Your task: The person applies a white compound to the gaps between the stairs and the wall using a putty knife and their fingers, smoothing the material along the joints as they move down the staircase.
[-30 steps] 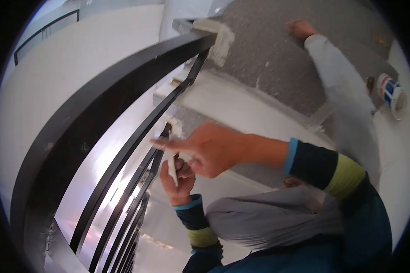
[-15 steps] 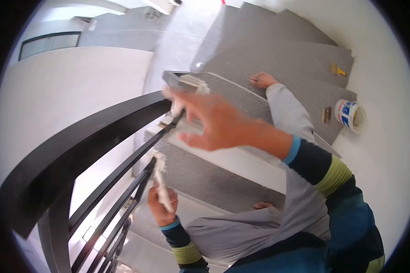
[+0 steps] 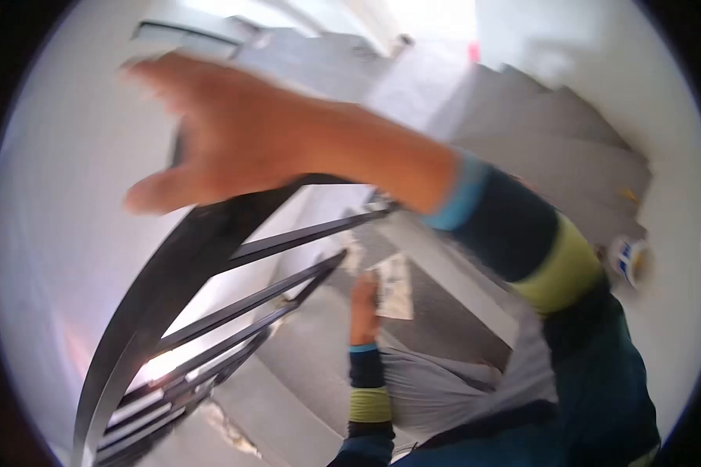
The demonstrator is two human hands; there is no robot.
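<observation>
My right hand (image 3: 234,136), blurred by motion, is spread over the dark handrail (image 3: 171,288) at upper left, with thumb and fingers apart and nothing held. Lower down, near the ends of the black railing bars (image 3: 288,284), my left hand (image 3: 364,303) is closed on a flat, whitish, smeared piece (image 3: 396,286). That piece stands out to the right of the fingers, over the grey stair tread. What it is made of cannot be made out.
Grey steps (image 3: 553,140) curve up the right side beside a white wall (image 3: 670,117). A white bucket with blue marks (image 3: 625,261) stands by the wall, and a small yellow item (image 3: 629,194) lies above it. My bent leg (image 3: 436,381) rests below.
The view has turned. My right hand has moved left and up, now over the handrail. My left hand still holds the whitish piece, which now shows its broad face.
</observation>
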